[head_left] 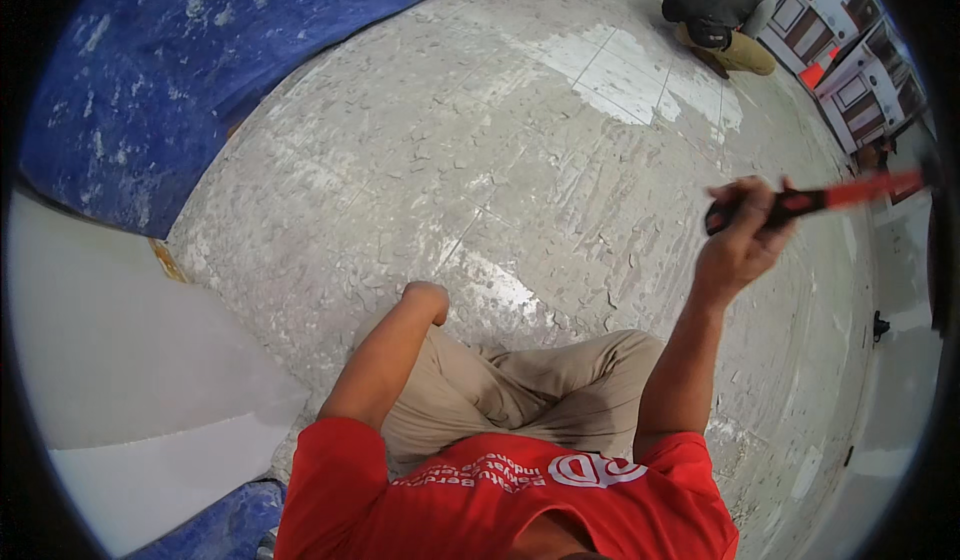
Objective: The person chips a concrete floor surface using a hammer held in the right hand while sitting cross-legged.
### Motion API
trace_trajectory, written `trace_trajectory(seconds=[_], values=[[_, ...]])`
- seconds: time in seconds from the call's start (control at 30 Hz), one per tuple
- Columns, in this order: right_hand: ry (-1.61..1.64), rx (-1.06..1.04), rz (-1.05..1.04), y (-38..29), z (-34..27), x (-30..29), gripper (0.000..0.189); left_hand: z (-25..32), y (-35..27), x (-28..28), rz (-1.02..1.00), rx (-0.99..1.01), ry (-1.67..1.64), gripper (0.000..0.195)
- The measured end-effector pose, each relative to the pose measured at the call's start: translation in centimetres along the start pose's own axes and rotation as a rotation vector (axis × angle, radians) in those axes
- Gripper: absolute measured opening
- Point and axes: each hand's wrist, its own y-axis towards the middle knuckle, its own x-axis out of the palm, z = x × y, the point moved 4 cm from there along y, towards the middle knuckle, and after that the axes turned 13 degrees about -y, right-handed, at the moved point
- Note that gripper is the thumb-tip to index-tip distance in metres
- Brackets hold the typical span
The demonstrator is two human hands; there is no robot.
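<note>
My right hand (746, 237) is raised at the right, closed round the black grip of a red-handled tool (862, 189), likely a hammer; its head is blurred at the picture's edge. Low in front of my left knee is my left hand (431, 297), bent down at the wrist, its fingers mostly hidden, so what it holds does not show. Below both hands lies a tiled floor (480, 215) covered with grey residue and loose flakes. White tile surface (622, 80) shows farther ahead.
Blue sheeting (225, 42) with white smears spans the upper left. Pale panels (150, 350) stand at the left. Another person (720, 16) crouches at the upper right, near an orange cone (814, 72) and white-and-brown panelled units (862, 99). A wall runs along the right.
</note>
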Motion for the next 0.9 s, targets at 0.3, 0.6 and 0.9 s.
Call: trace_trajectory(seconds=[0.3, 0.6, 0.9], values=[[-0.471, 1.086, -1.08, -40.9, 27.9, 1.2, 0.041, 4.8, 1.3, -2.0, -0.005, 0.068, 0.081, 0.038], [-0.203, 0.291, -0.224, -10.1, 8.4, 2.3, 0.023, 0.0, -0.2, 0.0, -0.021, -0.001, 0.024, 0.038], [-0.064, 0.333, 0.072, -12.8, 10.1, 2.6, 0.008, -0.5, -0.1, 0.3, -0.01, -0.004, 0.006, 0.038]])
